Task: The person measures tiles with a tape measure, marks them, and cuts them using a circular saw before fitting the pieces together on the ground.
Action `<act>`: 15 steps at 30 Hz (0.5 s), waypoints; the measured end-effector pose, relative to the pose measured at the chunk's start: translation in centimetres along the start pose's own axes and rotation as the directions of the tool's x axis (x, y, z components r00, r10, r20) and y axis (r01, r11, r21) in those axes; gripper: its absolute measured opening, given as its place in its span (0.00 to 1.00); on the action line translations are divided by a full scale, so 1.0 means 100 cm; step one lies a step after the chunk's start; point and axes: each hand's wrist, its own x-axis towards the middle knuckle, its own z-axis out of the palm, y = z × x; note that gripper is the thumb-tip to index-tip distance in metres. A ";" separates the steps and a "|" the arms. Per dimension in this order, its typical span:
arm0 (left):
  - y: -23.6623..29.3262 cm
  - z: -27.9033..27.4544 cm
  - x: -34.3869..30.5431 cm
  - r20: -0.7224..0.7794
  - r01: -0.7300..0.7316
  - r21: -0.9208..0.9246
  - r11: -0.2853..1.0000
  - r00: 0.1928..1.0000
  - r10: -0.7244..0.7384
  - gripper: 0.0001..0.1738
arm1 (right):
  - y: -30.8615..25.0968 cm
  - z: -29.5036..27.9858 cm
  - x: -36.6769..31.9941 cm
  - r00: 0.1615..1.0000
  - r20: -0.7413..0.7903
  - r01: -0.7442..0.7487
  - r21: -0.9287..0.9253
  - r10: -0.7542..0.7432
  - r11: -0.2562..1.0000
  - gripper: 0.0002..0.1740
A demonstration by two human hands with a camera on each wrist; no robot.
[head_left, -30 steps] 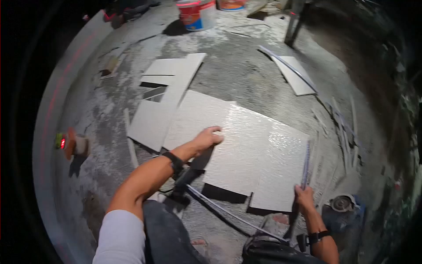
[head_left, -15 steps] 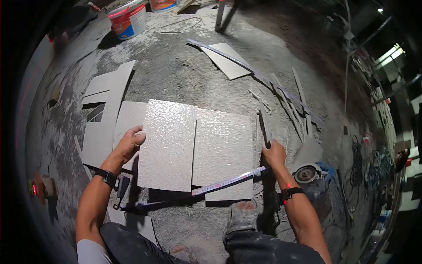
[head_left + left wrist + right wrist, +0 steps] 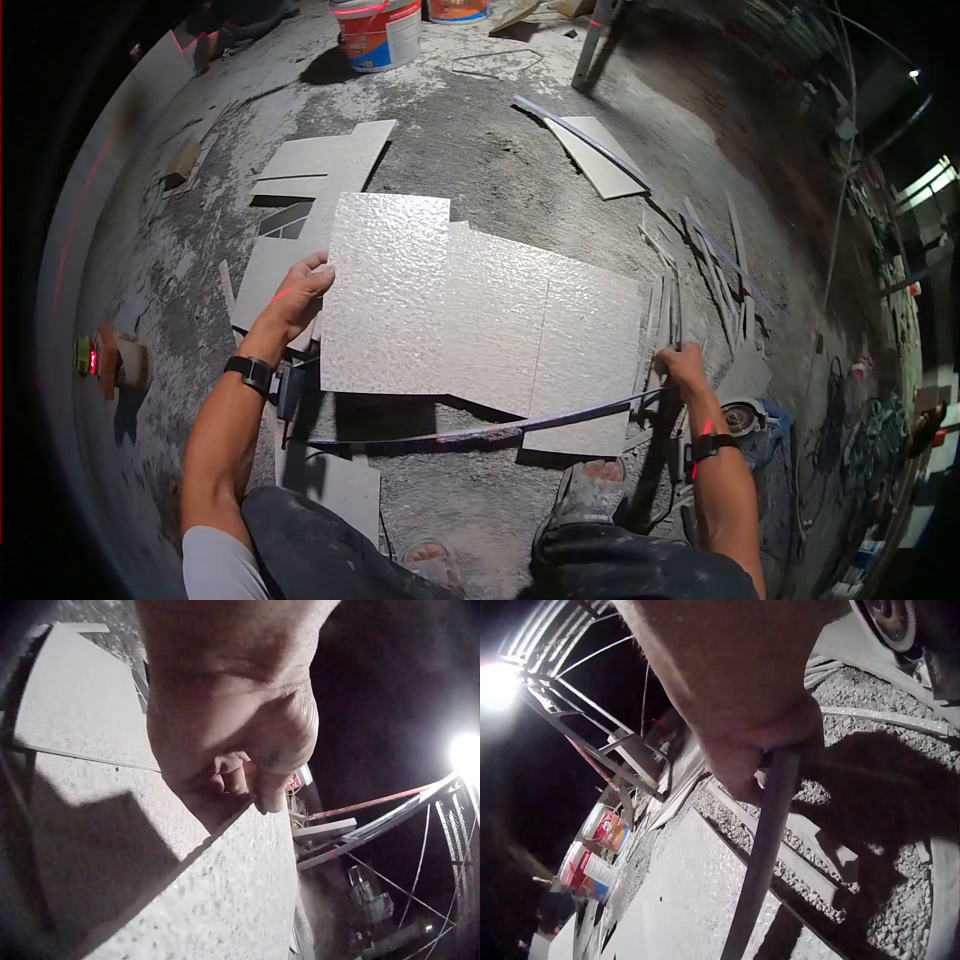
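My left hand pinches the left edge of a pale, rough-textured tile, thumb and fingers on either side of it in the left wrist view. The tile is raised at this side and overlaps other pale tiles lying on the floor. To the right, my right hand has its fingers curled round a long, thin strip that looks like a tape measure blade. The strip bows across in front of the tiles towards my left wrist. Close up, a flat grey length of strip runs out of the right hand.
An angle grinder rests beside my right forearm. Cut tiles and narrow offcuts lie about. Buckets stand at the back, and a small red-lit device sits at far left. My sandalled feet are close in front.
My left hand has lifted the tile's near-left side and drawn it left over its neighbours. The strip's long part has risen from beside my knee to the tiles' front edge. The view has swung about.
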 end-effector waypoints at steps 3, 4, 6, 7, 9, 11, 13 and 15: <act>-0.004 -0.013 -0.007 -0.004 -0.003 -0.043 0.999 1.000 0.003 0.42 | -0.066 -0.013 -0.038 1.000 0.024 -0.020 0.096 0.018 0.995 0.06; -0.007 -0.020 -0.004 0.031 -0.007 -0.056 0.998 0.999 0.009 0.41 | -0.079 -0.009 -0.048 0.999 0.050 -0.001 0.111 -0.005 0.994 0.05; -0.008 -0.022 -0.001 0.072 -0.014 -0.070 0.997 0.997 0.019 0.41 | -0.110 0.019 -0.077 0.967 0.255 -0.085 0.208 0.030 0.974 0.07; -0.007 -0.018 -0.001 0.049 -0.012 -0.054 0.998 0.999 0.014 0.40 | -0.124 0.042 -0.089 0.935 0.353 -0.120 0.207 0.041 0.971 0.08; -0.006 -0.008 -0.003 0.027 -0.007 -0.034 0.999 1.000 0.008 0.40 | -0.129 0.105 -0.106 0.921 0.389 -0.104 0.216 0.012 0.971 0.10; 0.002 0.006 -0.008 0.100 0.003 -0.045 0.999 0.995 0.002 0.40 | -0.140 0.155 -0.123 0.894 0.449 -0.220 0.398 0.021 0.891 0.09; -0.012 0.013 -0.001 0.101 -0.008 -0.048 0.999 0.995 0.013 0.39 | -0.139 0.179 -0.114 0.895 0.442 -0.104 0.317 -0.050 0.943 0.11; -0.023 0.018 0.001 0.072 0.038 0.019 0.999 0.997 -0.039 0.38 | -0.135 0.169 -0.119 0.918 0.396 -0.197 0.440 0.007 0.876 0.13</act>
